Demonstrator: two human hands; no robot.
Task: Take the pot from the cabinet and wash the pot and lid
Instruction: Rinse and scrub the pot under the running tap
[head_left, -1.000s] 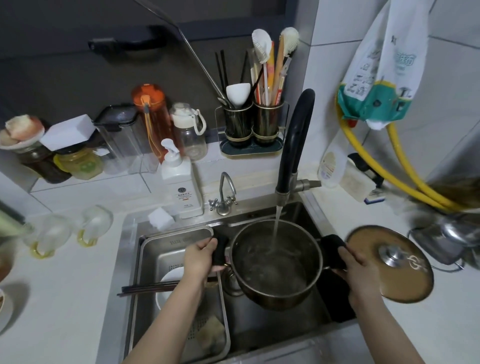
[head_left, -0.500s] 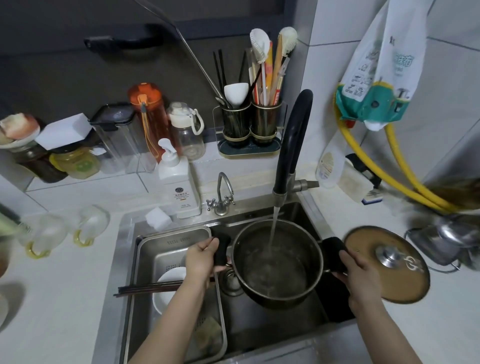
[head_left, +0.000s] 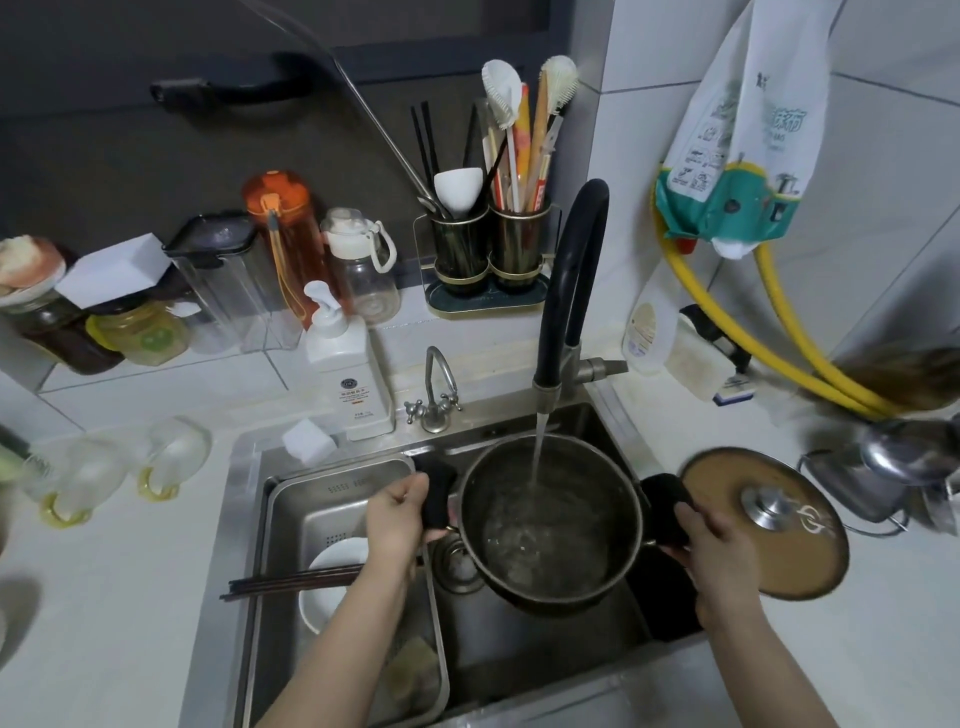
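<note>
Both hands, left (head_left: 397, 519) and right (head_left: 714, 540), clamp their grip on the pot (head_left: 550, 525) handles under the running tap (head_left: 569, 291); lid (head_left: 769, 525) apparently flat on the table (head_left: 93, 597).

The left hand (head_left: 397, 514) and right hand (head_left: 714, 540) are covering much of the pot (head_left: 550, 525) handles. At the right edge, a blurred metal kettle (head_left: 893, 467) is running out of frame. Far left, a glass mug (head_left: 78, 478) is smearing into blur.
</note>
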